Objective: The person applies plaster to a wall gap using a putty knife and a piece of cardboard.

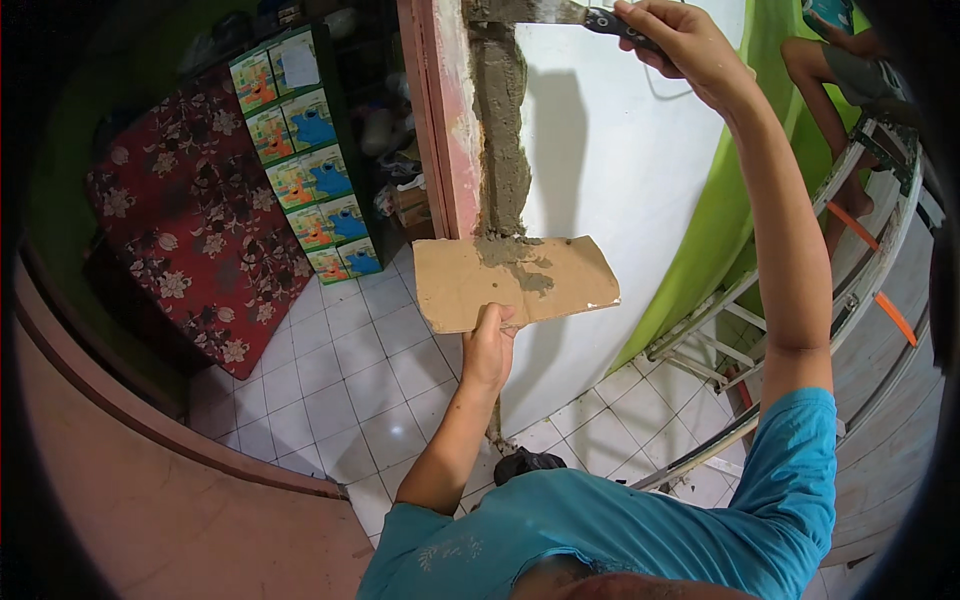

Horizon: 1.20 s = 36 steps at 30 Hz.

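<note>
My left hand (488, 345) grips the near edge of a piece of brown cardboard (452, 283), held out flat against the wall. Wet grey mortar (536, 281) lies in smears along the cardboard's far edge and middle. Raised at the top right, my right hand (692, 48) is closed round the dark handle of a putty knife (612, 24). Its blade points left, onto the mortar at the top of the wall, and is partly cut off by the picture's edge. A rough grey mortar strip (503, 140) runs down between the door frame and the white wall (630, 150).
A pink door frame (430, 110) borders the strip. Left of it stand a drawer cabinet (310, 170) with cartoon fronts and a red floral mattress (190, 210). At right is a metal ladder (880, 190), with another person's bent leg (815, 85) beside it. A black bag (525, 464) lies below.
</note>
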Available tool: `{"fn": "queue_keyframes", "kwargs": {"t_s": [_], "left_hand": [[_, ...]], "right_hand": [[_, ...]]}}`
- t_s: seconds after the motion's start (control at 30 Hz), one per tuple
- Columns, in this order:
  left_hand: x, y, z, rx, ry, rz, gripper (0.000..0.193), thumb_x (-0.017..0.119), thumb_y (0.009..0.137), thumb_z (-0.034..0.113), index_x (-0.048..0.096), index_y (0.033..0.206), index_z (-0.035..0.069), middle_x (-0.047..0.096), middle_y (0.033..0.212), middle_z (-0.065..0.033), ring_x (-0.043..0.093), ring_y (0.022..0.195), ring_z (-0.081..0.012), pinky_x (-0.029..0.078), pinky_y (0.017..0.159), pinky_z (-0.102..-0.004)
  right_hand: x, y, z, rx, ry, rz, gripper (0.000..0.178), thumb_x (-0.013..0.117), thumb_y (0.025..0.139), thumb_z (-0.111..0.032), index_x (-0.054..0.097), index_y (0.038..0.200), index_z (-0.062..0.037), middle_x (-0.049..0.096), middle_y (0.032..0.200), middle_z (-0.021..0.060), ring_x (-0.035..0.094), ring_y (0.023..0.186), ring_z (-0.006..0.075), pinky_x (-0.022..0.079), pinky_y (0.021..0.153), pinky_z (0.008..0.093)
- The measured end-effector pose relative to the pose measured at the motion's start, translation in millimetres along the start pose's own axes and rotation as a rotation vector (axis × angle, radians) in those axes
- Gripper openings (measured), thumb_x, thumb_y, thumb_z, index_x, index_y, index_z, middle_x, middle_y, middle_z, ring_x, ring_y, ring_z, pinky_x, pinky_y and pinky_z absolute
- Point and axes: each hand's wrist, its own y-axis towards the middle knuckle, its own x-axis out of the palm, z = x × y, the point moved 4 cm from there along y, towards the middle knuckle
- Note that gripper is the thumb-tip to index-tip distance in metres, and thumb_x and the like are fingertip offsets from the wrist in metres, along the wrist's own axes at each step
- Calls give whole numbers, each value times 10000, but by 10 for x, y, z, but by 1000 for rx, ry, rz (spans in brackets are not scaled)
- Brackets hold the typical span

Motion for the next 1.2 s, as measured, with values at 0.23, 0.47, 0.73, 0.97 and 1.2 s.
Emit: {"fn": "queue_keyframes", "kwargs": {"t_s": [0.23, 0.47, 0.73, 0.97, 1.2], "left_hand": [[-3, 29, -24, -10, -1, -66, 444, 527, 881, 10, 479, 1322, 31, 548, 1259, -96, 584, 1152, -242, 504, 989, -443], [-19, 21, -8, -10, 3, -38, 462, 528, 881, 13, 463, 1339, 20, 537, 1270, -106, 580, 1159, -245, 511, 984, -442], [-26, 16, -16, -21, 5, -27, 481, 514, 871, 2, 455, 1349, 19, 535, 1277, -109, 576, 1169, -257, 510, 985, -447], [20, -2, 19, -2, 10, -52, 470, 491, 876, 2, 457, 1345, 4, 535, 1301, -115, 576, 1191, -258, 507, 1003, -463], [58, -20, 36, -7, 14, -46, 463, 494, 878, 12, 462, 1339, 1, 537, 1301, -118, 581, 1185, -257, 505, 1007, -458]], "right_hand": [[-197, 150, 360, -81, 10, 53, 381, 649, 993, -431, 718, 1022, -58, 625, 767, -27, 454, 591, -15, 289, 482, 149], [-66, 58, 96, -27, 64, 35, 360, 611, 1032, -330, 687, 861, -22, 542, 617, -23, 411, 509, 64, 313, 466, 253], [14, -101, -216, -49, -155, 67, 379, 584, 1041, -342, 697, 869, -23, 571, 637, -12, 455, 549, 67, 355, 503, 258], [59, -55, -52, -198, -39, 130, 402, 648, 996, -422, 725, 1027, -28, 623, 742, -18, 433, 567, -5, 284, 477, 161], [32, -110, -71, -156, -75, 189, 398, 644, 1000, -411, 728, 1003, -22, 613, 702, -16, 415, 549, -1, 273, 461, 184]]}}
